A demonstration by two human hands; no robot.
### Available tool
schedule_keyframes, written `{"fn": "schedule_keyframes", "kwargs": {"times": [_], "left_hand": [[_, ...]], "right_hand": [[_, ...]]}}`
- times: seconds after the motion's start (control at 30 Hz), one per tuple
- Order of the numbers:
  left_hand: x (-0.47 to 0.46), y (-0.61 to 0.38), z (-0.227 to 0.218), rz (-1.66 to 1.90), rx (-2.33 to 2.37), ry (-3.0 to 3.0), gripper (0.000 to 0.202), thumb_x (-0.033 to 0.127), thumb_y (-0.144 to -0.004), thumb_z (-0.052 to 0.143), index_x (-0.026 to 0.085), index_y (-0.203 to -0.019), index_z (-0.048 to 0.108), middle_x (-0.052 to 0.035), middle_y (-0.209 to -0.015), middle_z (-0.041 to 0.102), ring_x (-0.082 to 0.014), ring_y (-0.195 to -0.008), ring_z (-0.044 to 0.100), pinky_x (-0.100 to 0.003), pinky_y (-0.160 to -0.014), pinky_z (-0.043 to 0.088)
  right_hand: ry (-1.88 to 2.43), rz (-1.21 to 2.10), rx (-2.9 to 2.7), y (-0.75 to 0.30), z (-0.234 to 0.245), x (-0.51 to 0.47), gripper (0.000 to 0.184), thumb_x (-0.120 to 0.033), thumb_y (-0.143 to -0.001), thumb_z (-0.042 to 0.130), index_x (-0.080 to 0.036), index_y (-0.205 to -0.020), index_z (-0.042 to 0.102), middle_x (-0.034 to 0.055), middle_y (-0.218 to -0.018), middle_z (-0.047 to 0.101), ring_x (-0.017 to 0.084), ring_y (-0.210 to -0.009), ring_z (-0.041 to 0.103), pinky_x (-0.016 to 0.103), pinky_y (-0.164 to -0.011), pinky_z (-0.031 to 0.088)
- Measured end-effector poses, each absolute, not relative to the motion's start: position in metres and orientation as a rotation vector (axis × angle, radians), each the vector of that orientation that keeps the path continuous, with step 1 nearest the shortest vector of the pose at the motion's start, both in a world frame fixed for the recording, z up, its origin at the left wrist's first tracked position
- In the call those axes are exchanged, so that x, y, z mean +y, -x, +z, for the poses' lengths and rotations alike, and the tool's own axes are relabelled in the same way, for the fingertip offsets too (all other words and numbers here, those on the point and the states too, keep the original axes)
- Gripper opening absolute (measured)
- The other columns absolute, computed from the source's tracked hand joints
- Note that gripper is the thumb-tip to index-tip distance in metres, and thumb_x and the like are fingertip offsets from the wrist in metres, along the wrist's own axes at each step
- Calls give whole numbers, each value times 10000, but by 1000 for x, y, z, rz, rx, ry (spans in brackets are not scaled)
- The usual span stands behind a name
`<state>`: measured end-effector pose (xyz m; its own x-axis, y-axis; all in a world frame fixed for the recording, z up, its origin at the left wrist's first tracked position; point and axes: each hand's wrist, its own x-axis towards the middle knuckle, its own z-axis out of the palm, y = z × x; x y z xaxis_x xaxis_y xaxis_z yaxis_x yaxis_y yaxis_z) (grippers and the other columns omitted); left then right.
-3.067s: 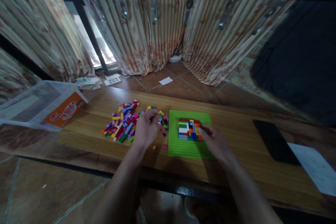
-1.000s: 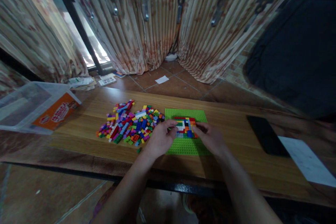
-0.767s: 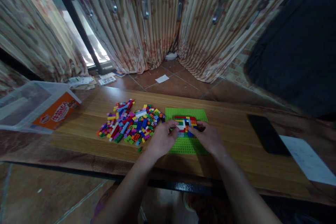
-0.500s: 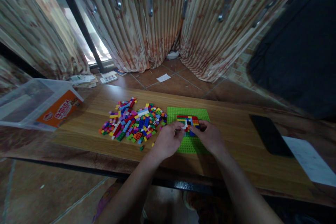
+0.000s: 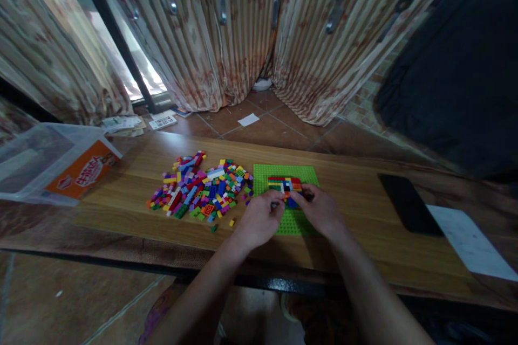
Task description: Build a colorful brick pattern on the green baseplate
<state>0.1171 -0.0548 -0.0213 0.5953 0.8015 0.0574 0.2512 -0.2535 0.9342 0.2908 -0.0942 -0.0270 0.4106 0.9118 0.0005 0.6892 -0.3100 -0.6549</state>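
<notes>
Rectangular multicoloured plastic-brick build [image 5: 293, 184] is sitting on the square, studded green plastic baseplate [image 5: 285, 170], so I'll place everything from that baseplate. Biggest stuff first: beige-and-rust striped fabric curtains [image 5: 238, 43] hang well beyond its far edge. It's lying on a long, brown wood-grain tabletop [image 5: 356, 194]. Well off to the left of the baseplate there's a clear plastic bin [image 5: 52, 153] with an orange label [image 5: 87, 170] on its side. Way closer, just left of the baseplate, is a spread-out heap of small mixed-colour plastic bricks [image 5: 204, 188]. Out to the right, well apart from it, a white paper sheet [image 5: 471, 240] lies up against a flat black rectangular slab [image 5: 408, 205], with the slab being the nearer of the two.

Hands: both are at the baseplate. The bare left hand [image 5: 261, 218] has its fingertips drawn together over the near left part of the build; can't tell if there's a brick in there. The bare right hand [image 5: 321, 210] is half curled at the build's right edge, thumb over the top, but can't tell if it's really gripping. Tiniest bits: one yellow plastic brick [image 5: 232, 222] and one dark green plastic brick [image 5: 213, 228], both left of the baseplate's near half.
</notes>
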Motion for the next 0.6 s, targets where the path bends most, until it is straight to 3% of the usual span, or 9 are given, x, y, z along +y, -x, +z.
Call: {"fn": "schedule_keyframes", "kwargs": {"times": [0.13,0.33,0.6], "left_hand": [[-54,-117,-21,671,870,-1790,198,180,-872,510,173,-1009,654,-53,-941,723,-172,-835,666,-289,-771,518],[-53,-115,-16,680,889,-1755,227,159,-864,511,167,-1032,664,-63,-959,722,-178,-871,664,-283,-788,519],[-39,-99,-11,743,966,-1754,229,190,-867,535,158,-1050,669,-63,-956,722,-155,-747,647,-270,-723,520]], "right_hand": [[2030,580,-1316,-296,-27,-96,445,-546,-879,502,-182,-1048,695,112,-979,738,241,-879,676,368,-783,496],[2094,584,-1328,-294,-29,-96,513,-540,-730,686,-176,-1092,672,98,-966,722,245,-823,661,371,-734,483],[2105,566,-1319,-290,-31,-96,483,-485,-723,692,-168,-1087,662,98,-941,713,248,-810,652,375,-729,482]]}}
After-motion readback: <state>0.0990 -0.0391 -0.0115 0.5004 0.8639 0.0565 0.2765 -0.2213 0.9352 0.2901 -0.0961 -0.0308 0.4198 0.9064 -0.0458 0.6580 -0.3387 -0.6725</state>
